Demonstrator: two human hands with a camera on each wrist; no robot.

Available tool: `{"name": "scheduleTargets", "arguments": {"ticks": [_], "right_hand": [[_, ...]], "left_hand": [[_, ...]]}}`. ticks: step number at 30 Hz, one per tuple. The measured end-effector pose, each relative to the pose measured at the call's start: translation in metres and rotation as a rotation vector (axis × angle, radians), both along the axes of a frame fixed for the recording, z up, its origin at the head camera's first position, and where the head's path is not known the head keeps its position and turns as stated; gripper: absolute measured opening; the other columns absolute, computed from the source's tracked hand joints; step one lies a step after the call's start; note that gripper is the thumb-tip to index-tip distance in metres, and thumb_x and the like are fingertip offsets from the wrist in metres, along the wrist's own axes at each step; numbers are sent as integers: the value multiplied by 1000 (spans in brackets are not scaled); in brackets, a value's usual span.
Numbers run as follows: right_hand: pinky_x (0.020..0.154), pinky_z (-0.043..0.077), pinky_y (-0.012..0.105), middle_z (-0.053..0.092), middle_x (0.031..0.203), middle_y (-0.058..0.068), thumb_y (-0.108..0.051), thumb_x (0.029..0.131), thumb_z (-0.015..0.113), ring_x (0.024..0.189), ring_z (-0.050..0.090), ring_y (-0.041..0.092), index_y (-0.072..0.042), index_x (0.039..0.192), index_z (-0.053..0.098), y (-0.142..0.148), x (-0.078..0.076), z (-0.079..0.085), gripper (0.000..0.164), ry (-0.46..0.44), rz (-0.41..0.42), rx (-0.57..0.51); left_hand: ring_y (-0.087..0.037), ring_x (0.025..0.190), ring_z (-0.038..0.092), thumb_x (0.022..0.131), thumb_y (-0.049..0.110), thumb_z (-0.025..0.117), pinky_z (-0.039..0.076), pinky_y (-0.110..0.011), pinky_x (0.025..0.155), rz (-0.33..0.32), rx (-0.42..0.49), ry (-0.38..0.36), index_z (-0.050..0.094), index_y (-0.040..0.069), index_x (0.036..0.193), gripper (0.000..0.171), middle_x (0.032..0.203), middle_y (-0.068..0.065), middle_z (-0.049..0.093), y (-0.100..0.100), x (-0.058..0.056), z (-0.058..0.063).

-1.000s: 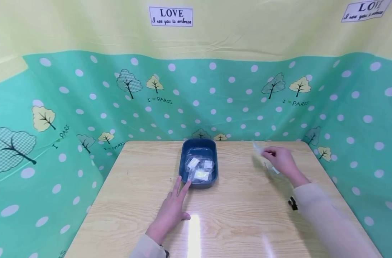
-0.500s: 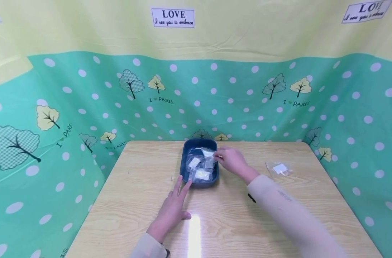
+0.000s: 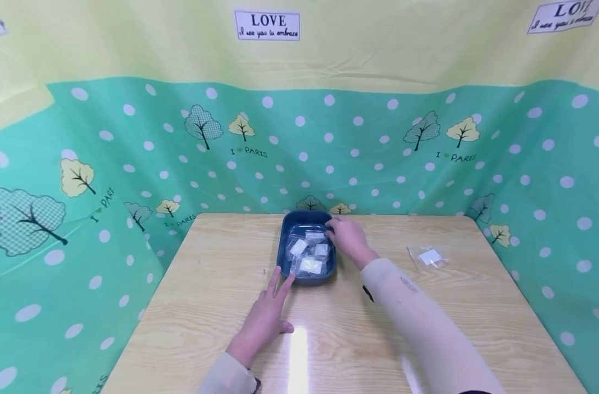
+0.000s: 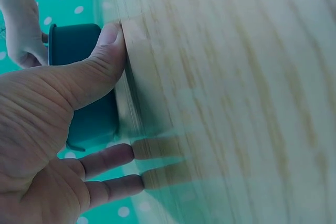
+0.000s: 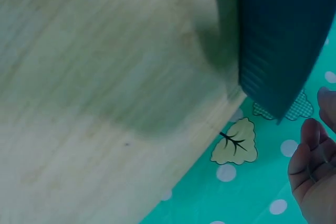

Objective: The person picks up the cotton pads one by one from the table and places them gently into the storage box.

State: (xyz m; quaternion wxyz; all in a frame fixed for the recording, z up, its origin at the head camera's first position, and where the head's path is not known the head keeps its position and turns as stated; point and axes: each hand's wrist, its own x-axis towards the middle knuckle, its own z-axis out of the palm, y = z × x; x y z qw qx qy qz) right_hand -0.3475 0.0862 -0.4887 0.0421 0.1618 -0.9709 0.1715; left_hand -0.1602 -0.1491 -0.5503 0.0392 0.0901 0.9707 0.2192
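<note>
A dark blue plastic bin stands at the back middle of the table. Inside lie several clear plastic bags with white contents. My left hand rests at the bin's near left corner, fingers spread and straight, thumb out to the side. At the bin's right rim is my right hand, its fingertips over the far part near one bag. The right wrist view shows the right hand's fingers loosely bent beside the bin, with no bag visible between them.
One more clear bag with a white piece inside lies on the wooden table, towards the right. Green and yellow patterned cloth hangs behind and along both sides. A tiny dark speck is left of the bin.
My right hand has carried a clear bag from the table's right side leftwards into the bin and let it go there. The left hand stays in place.
</note>
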Motion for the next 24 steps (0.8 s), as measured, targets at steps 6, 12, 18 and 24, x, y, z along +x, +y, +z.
{"name": "scheduleTargets", "arguments": {"ticks": [6,12,18,24], "right_hand": [[110,59,51,69,141,13,-22,103,73,128,69,33,-9,133,73,8,4,-5,32,19,3,-10],[106,60,50,70,137,11,-25,103,72,124,70,31,-9,132,73,19,7,-7,32,13,-6,3],[107,60,51,70,137,14,-24,104,72,126,70,33,-8,132,73,36,9,-11,33,-4,1,3],[107,59,55,69,141,18,-25,105,69,129,68,38,-5,132,72,68,14,-17,33,-8,-31,8]], "left_hand": [[-57,132,57,68,23,101,57,-67,104,4,-5,14,20,31,172,132,183,-11,0,2,-1,0],[-56,130,59,68,25,101,58,-66,101,-6,-2,21,18,33,172,133,182,-13,2,2,0,-1],[-58,129,59,67,25,101,57,-69,100,-6,12,26,20,32,172,133,182,-12,2,1,1,-1],[-57,128,60,67,25,101,58,-69,98,-11,8,36,21,30,172,132,182,-13,2,2,2,0]]}}
